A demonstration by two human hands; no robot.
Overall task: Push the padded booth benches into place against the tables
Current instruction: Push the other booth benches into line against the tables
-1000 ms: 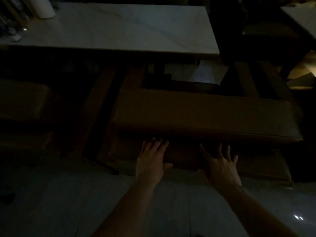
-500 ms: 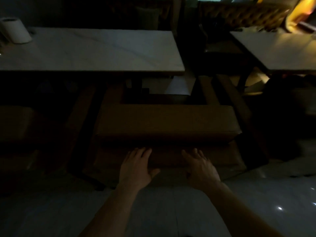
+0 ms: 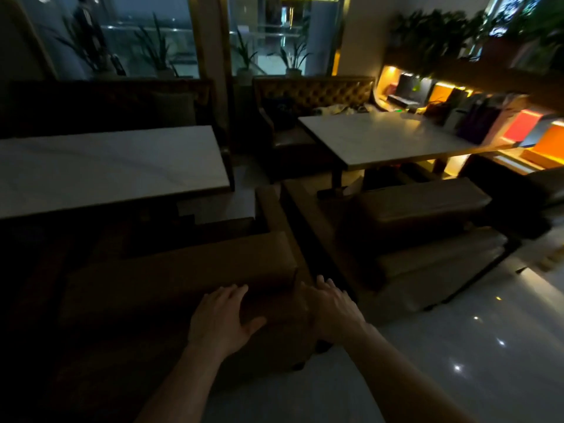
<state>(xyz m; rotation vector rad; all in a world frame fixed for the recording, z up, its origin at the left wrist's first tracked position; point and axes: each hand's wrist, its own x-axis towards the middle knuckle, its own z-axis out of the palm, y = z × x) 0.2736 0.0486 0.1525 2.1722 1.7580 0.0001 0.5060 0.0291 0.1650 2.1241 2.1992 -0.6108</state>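
Observation:
A brown padded bench (image 3: 183,276) stands in front of me, its seat pointing toward the white marble table (image 3: 106,169) on the left. My left hand (image 3: 221,319) lies flat with spread fingers on the bench's near side, close to its right end. My right hand (image 3: 331,306) presses flat against the bench's right corner. A second padded bench (image 3: 427,233) stands to the right, beside another white table (image 3: 384,138).
Tufted booth sofas (image 3: 314,93) line the back wall behind both tables. A dark gap (image 3: 305,239) runs between the two benches. Lit shelves (image 3: 518,129) with coloured items are at the far right. Glossy pale floor (image 3: 457,361) spreads to my right.
The view has lifted and swung right, revealing the second table and bench. Both hands stay flat on the bench but now sit near its right end.

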